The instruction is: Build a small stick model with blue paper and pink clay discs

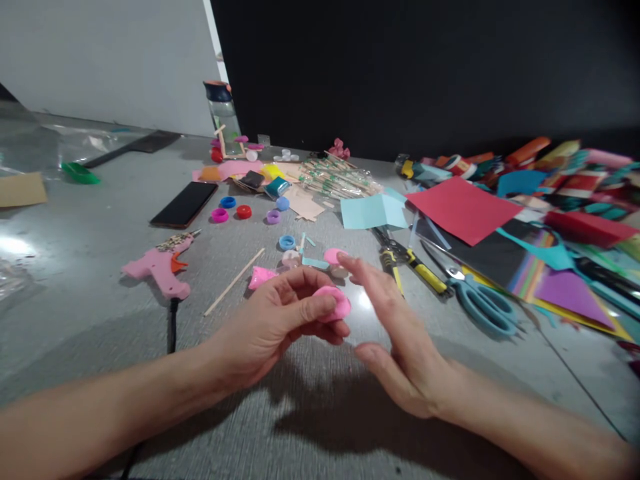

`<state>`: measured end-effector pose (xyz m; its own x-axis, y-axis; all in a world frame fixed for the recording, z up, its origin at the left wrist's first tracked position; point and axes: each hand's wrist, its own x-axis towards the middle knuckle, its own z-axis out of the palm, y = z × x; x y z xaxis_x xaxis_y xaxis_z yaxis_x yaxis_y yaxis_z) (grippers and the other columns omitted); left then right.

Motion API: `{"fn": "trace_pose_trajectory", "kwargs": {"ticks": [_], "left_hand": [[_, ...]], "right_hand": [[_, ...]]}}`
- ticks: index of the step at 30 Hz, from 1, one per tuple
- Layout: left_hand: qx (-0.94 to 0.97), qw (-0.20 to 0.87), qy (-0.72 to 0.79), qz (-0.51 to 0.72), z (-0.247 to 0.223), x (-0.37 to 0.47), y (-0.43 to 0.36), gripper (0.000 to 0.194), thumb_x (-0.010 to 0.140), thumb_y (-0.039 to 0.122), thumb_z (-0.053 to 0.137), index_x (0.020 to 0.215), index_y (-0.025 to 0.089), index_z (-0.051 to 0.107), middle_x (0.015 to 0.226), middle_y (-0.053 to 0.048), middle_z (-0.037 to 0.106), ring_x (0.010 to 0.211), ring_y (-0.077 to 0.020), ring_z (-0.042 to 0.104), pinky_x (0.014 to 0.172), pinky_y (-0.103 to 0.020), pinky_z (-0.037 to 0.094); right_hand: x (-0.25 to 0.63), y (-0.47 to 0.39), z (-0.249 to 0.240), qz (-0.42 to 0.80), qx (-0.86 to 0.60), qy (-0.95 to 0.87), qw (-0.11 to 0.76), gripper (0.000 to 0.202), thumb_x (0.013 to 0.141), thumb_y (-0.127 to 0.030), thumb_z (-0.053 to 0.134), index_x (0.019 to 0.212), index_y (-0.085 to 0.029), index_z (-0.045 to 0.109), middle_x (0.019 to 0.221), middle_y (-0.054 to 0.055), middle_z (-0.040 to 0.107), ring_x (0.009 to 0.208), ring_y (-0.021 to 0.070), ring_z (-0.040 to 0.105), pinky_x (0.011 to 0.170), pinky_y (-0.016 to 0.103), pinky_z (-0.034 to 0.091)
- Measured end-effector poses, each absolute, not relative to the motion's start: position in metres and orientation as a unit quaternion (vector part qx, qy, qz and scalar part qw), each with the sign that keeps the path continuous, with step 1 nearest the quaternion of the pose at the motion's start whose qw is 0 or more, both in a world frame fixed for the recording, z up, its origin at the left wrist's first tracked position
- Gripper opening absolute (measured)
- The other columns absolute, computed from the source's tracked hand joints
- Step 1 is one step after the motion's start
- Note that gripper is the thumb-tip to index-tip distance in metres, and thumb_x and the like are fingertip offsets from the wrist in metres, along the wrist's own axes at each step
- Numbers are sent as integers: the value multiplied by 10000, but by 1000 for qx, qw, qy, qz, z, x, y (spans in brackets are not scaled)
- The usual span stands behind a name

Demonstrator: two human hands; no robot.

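Observation:
Between thumb and fingers, my left hand (287,313) grips a flat, rounded piece of pink modelling clay (341,305). My right hand (400,340) is just to its right, fingers apart and holding nothing. Beyond the hands lies a second pink disc (334,256), partly covered by my right fingertips. A pink packet (261,277) rests behind my left hand, near a blue bottle cap (287,243) and a thin wooden stick (234,283).
At left are a pink glue gun (163,267) and a phone (184,205). Pliers (415,263), blue-handled scissors (483,303) and red paper (465,208) lie at right. A water bottle (223,113) stands at the back, near bagged sticks (335,179).

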<state>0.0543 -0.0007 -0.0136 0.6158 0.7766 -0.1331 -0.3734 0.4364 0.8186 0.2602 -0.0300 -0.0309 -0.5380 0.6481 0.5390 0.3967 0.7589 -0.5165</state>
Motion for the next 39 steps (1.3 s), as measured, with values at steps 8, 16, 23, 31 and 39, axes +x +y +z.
{"fn": "trace_pose_trajectory", "kwargs": {"ticks": [8, 16, 23, 31, 39], "left_hand": [[401, 802, 285, 339, -23, 60, -14, 164, 836, 247, 811, 938, 170, 708, 846, 15, 661, 742, -88, 632, 627, -188, 572], [400, 803, 280, 342, -30, 63, -17, 155, 806, 231, 832, 900, 166, 727, 830, 13, 662, 728, -81, 610, 628, -173, 546], [393, 824, 264, 312, -27, 60, -13, 134, 880, 277, 755, 916, 148, 747, 810, -19, 665, 698, -110, 630, 528, -189, 569], [405, 793, 296, 347, -26, 60, -12, 130, 832, 265, 800, 855, 153, 739, 780, -4, 670, 682, -109, 632, 507, -180, 570], [472, 759, 312, 322, -19, 58, -11, 146, 833, 265, 796, 887, 154, 719, 776, 7, 673, 608, -81, 598, 496, -169, 544]], "right_hand": [[264, -27, -32, 131, -248, -870, 406, 539, 1051, -306, 440, 1542, -102, 351, 1531, 207, 452, 1473, 309, 381, 1202, 552, 338], [263, -24, -31, 82, -236, -880, 405, 342, 1045, -243, 492, 1277, -30, 625, 1425, 254, 550, 1410, 318, 457, 1146, 510, 414], [262, -22, -35, 139, -248, -853, 437, 349, 1065, -277, 465, 1340, -127, 619, 1417, 186, 589, 1377, 274, 507, 1140, 511, 413], [261, -25, -35, 112, -238, -875, 406, 435, 1060, -242, 432, 1472, -117, 494, 1519, 209, 475, 1458, 308, 396, 1170, 547, 366], [260, -23, -30, 200, -240, -865, 392, 490, 1072, -352, 449, 1506, -124, 462, 1536, 186, 477, 1451, 245, 428, 1200, 468, 346]]}}
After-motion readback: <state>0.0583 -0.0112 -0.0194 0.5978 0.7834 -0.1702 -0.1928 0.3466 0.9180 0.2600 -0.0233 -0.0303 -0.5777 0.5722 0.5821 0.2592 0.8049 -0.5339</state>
